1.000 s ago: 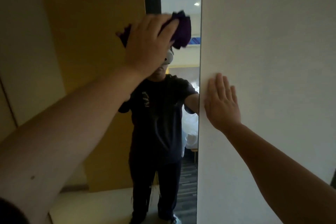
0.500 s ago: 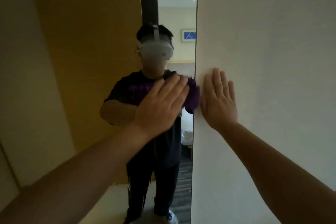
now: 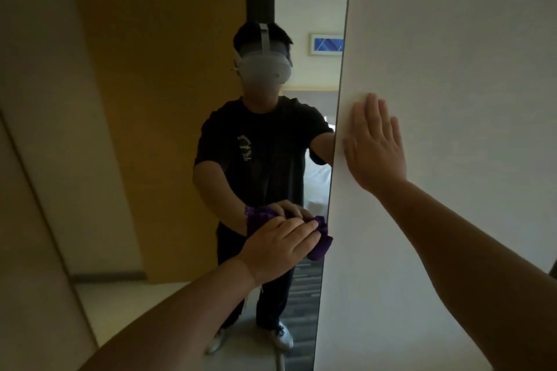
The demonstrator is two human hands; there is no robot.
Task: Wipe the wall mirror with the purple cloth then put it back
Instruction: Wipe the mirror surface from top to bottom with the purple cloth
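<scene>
The tall wall mirror fills the left and middle of the view, and its right edge meets a white wall. My left hand presses the bunched purple cloth flat against the glass, low down and close to that right edge. Part of the cloth sticks out beyond my fingertips; the rest is hidden under my palm. My right hand lies flat with fingers spread on the white wall, just right of the mirror's edge and higher than the cloth. It holds nothing.
The mirror reflects a person in dark clothes with a headset, a yellow wood panel, a bed and a framed picture. The white wall stands out on the right, close beside the mirror's edge.
My left hand has swept the cloth down the mirror from head height to low on the glass, staying near the right edge. My right hand has stayed on the wall.
</scene>
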